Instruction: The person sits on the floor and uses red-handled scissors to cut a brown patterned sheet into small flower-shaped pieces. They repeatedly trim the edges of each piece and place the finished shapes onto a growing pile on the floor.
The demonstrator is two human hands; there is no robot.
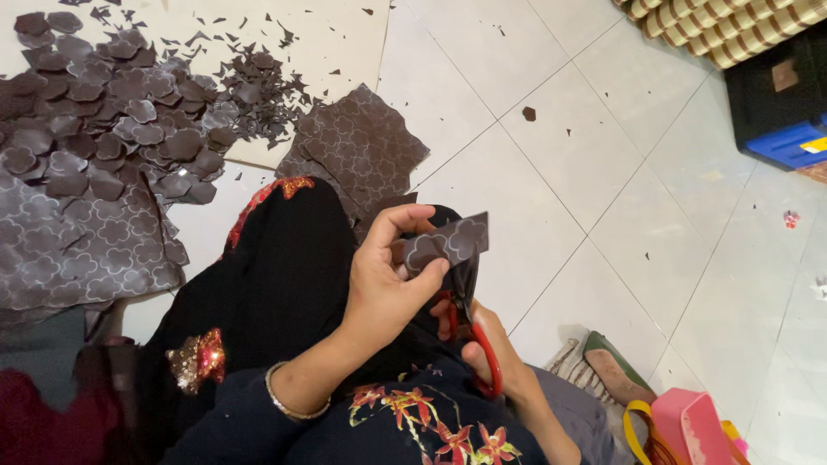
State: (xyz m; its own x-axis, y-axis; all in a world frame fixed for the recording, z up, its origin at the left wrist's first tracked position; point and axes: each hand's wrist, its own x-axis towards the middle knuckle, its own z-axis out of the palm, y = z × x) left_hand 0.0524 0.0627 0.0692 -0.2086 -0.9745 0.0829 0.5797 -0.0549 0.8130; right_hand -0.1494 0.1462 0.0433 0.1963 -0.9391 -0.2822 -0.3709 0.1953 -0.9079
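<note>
Scissors with red loop handles sit in our right hand, fingers threaded through the loops, blades pointing up toward the small piece of dark brown embossed fabric. Whether the blades are parted or closed we cannot tell, since the fabric and our other hand cover them. Our left hand pinches that piece between thumb and forefinger, with the other fingers curled behind it, holding it raised over our lap so its lower edge meets the blades just below. The piece lies at the fingertips of the left hand, directly above the right hand, touching the scissors.

We judge that the fabric is held up off the lap so it can be turned freely against the blades while the flower outline pressed into it is followed.

On the white tiled floor to our left lies a heap of cut brown flower-shaped pieces, with fine offcuts scattered beside it. A larger uncut sheet of the same patterned fabric rests near our knee, within reach. A pink bag with yellow handles stands at the right.
</note>
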